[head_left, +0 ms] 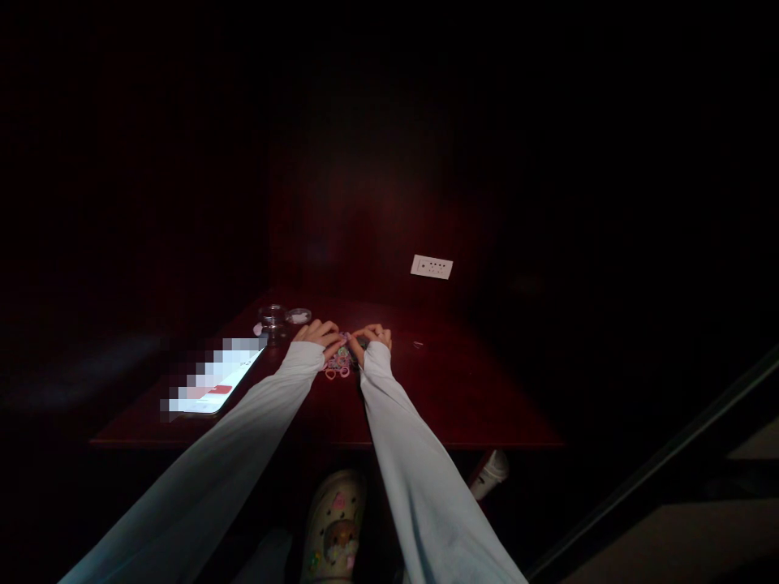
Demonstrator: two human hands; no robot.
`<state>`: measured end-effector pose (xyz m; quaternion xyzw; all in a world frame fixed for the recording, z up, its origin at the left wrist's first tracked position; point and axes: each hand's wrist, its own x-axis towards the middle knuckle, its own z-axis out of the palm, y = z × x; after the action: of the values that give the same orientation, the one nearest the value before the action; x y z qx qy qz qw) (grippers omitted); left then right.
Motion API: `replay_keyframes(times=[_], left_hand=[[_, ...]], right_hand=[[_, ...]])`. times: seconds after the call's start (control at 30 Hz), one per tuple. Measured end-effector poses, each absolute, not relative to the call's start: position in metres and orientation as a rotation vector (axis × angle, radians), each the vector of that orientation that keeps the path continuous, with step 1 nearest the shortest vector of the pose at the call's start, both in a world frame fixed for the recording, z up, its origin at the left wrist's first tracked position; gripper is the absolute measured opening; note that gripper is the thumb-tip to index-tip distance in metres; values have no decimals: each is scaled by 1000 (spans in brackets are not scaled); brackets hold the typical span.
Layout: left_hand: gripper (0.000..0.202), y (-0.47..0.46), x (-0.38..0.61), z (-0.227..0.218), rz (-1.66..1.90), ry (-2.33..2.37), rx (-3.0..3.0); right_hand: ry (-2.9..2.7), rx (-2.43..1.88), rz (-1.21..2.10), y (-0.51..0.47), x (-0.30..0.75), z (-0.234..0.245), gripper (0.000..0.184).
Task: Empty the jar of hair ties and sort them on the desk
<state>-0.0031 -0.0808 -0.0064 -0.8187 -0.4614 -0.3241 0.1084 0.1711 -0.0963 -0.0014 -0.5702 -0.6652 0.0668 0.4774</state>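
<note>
My left hand [317, 334] and my right hand [373, 335] meet over the table, fingertips pinched close together. Between them shows a small purple ring [344, 337], which looks like a little hair tie; its exact shape is partly hidden by the fingers. Right below the fingertips lies a pile of small coloured hair ties [338, 359], mostly pink, purple and green. A loose orange one and a loose pink one rest at the pile's near edge. Something dark sits beside the pile, partly covered by my right hand.
A clear round jar [273, 324] stands left of my hands, beside a round clear lid [299, 315]. Nearer on the left lies a lit phone or tablet [228, 381]. A small thin item [418, 345] lies to the right. The dark red table [450, 405] meets a wall with a socket [432, 267].
</note>
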Motion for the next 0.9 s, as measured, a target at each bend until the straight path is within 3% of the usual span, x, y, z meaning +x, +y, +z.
replay_keyframes(times=[0.23, 0.5, 0.9], left_hand=[[26, -81, -5, -11, -1029, -1341, -2405], [21, -83, 1, -9, -1015, -1347, -2396], [22, -83, 0, -11, -1031, -1318, -2384]], right_hand=[[-1441, -1450, 47, -82, 213, -4, 24], [-1065, -1906, 2, -78, 321, -4, 27], [-1105, -2052, 24, -79, 323, -1, 24]])
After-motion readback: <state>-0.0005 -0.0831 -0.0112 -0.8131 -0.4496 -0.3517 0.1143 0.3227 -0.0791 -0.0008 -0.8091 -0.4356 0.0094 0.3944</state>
